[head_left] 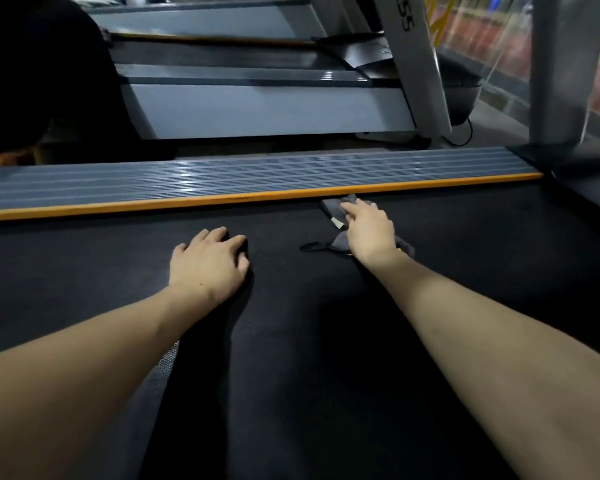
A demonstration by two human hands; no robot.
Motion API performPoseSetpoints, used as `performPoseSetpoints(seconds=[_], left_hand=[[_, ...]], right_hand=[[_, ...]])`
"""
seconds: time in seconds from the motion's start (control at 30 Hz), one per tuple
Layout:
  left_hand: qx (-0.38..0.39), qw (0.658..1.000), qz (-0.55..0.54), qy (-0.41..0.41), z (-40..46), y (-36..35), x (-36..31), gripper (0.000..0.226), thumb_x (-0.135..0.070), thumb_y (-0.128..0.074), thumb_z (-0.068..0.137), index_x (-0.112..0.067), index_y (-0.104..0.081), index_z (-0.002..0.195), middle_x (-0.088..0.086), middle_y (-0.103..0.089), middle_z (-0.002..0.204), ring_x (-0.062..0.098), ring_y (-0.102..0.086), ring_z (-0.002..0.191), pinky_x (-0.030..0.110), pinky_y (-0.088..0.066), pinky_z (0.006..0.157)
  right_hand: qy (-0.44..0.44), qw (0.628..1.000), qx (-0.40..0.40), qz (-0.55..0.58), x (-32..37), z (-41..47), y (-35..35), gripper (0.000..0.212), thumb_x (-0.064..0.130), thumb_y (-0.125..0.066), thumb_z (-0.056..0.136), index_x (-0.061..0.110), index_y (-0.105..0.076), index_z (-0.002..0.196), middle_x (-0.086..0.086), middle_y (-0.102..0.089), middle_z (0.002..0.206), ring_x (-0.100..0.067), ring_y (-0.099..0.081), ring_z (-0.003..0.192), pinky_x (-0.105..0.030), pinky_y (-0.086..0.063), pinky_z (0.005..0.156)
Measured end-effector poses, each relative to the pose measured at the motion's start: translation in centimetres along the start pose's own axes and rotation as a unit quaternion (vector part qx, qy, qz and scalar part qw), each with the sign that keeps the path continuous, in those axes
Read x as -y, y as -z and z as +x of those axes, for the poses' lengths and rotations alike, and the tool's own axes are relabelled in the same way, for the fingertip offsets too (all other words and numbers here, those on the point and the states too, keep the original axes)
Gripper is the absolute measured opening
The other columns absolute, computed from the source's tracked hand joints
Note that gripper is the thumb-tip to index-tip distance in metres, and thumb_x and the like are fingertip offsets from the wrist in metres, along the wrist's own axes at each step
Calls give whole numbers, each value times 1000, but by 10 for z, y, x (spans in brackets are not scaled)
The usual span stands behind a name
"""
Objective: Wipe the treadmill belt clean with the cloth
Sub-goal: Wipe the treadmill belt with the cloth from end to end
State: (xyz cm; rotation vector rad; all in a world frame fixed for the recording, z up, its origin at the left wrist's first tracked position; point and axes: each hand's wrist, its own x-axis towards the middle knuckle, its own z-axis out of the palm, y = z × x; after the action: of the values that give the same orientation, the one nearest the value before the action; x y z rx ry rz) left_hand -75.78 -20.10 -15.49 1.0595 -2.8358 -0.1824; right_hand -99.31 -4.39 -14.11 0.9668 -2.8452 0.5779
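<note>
The right hand (369, 230) presses flat, fingers straight, on the grey cloth (335, 209). The left hand (210, 261) rests on the black belt (291, 341), fingers loosely bent, holding nothing.

Layout around the treadmill belt (291, 341), both our hands down on it.

Our left hand (210, 263) rests flat on the belt, left of centre. Our right hand (369, 230) lies on the cloth (335, 207), right of centre and farther across the belt than the left. The cloth sits on the belt, just beside its far edge. The side rail (222, 183) runs along that far edge, touching the belt. A second treadmill (257, 109) stands beyond the rail. An upright post (561, 71) rises past the belt's far right corner.
</note>
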Motion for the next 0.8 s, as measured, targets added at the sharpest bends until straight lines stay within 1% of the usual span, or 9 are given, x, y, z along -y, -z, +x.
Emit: performPoseSetpoints(seconds=[0.07,0.17,0.3,0.37,0.43,0.53,0.63,0.73,0.8], left_hand=[[12,1000,4,-6,0,-1,1,42,-49,-36,95,-42,-52,133,-7,-52,134,21,-42,132,51,-39,106],[28,1000,-5,-11,0,1,2,46,-47,-36,97,-42,-47,141,-8,-45,146,22,-35,141,53,-33,113],[65,997,-45,-28,-2,12,12,50,-42,-41,100,-36,-41,149,-7,-29,163,21,-21,152,48,-21,121],[59,997,-40,-31,-8,16,26,51,-43,-43,99,-38,-41,149,-8,-29,163,18,-22,152,45,-22,122],[54,998,-14,-16,-15,21,48,51,-51,-43,98,-42,-42,148,-10,-33,161,18,-27,149,44,-28,118],[71,997,11,15,-24,35,77,55,-65,-41,96,-45,-41,147,-12,-34,159,19,-29,146,45,-31,113],[99,994,35,20,-24,46,89,56,-66,-38,96,-46,-37,148,-14,-31,159,19,-29,145,47,-34,111],[136,990,28,23,-22,48,85,57,-62,-38,98,-44,-32,151,-13,-26,162,21,-29,145,47,-40,107],[138,990,23,25,-23,46,85,55,-59,-38,99,-42,-32,151,-11,-27,161,22,-29,144,47,-41,107]], right_hand=[[-14,1000,-24,-3,7,-2,-1,30,6,-43,95,17,-64,113,-11,-57,128,-34,-49,114,-39,-37,83],[-11,1000,-22,7,31,-11,-5,28,9,-44,96,19,-65,112,-9,-57,128,-32,-50,113,-40,-39,84],[90,995,23,19,106,-34,-33,24,18,-45,98,23,-63,112,-4,-55,125,-30,-50,113,-39,-41,84],[155,987,30,11,129,-41,-47,23,19,-45,98,22,-62,113,-3,-54,128,-29,-47,117,-38,-39,85],[173,982,71,17,124,-37,-41,28,22,-42,101,26,-60,123,2,-48,141,-27,-41,130,-37,-38,93],[124,988,82,36,77,-27,-18,32,26,-44,102,31,-58,130,8,-40,152,-22,-36,138,-35,-33,104],[14,999,26,26,36,-20,-5,28,25,-44,102,25,-60,125,0,-43,149,-25,-38,135,-37,-36,100],[-42,999,-5,-11,48,-24,-18,25,21,-47,97,24,-60,118,0,-50,138,-26,-45,125,-36,-39,87],[-17,1000,-6,0,82,-31,-30,31,16,-49,92,24,-60,120,-3,-51,133,-28,-47,122,-38,-41,87]])
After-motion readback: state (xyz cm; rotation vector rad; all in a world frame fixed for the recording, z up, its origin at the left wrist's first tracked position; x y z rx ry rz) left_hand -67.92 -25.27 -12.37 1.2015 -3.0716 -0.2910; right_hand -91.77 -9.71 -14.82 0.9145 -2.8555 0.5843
